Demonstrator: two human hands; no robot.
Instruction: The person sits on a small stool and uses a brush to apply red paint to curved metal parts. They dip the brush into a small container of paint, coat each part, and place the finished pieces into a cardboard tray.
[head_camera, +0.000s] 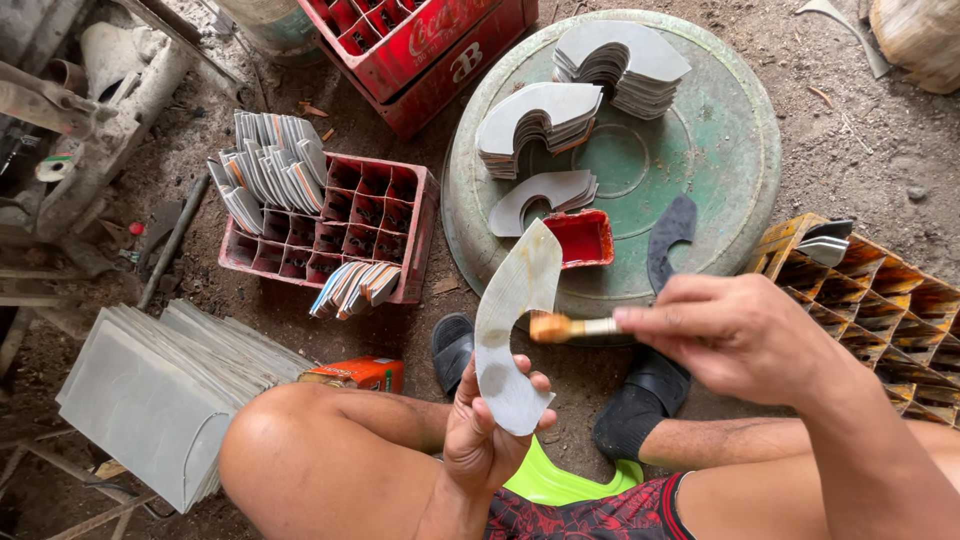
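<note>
While your left hand (480, 430) clamps a grey curved cut sheet piece (512, 325), your right hand (735, 335) fingers pinch a small glue-tipped brush (572, 327) against it.

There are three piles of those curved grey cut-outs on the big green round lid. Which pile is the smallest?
The pile nearest the person, right beside the small red tray. It holds only a few pieces, while the middle pile and the far pile are stacked thick.

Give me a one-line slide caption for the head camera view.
Left hand holds a curved grey cutout while right hand brings a small brush to it.
</note>
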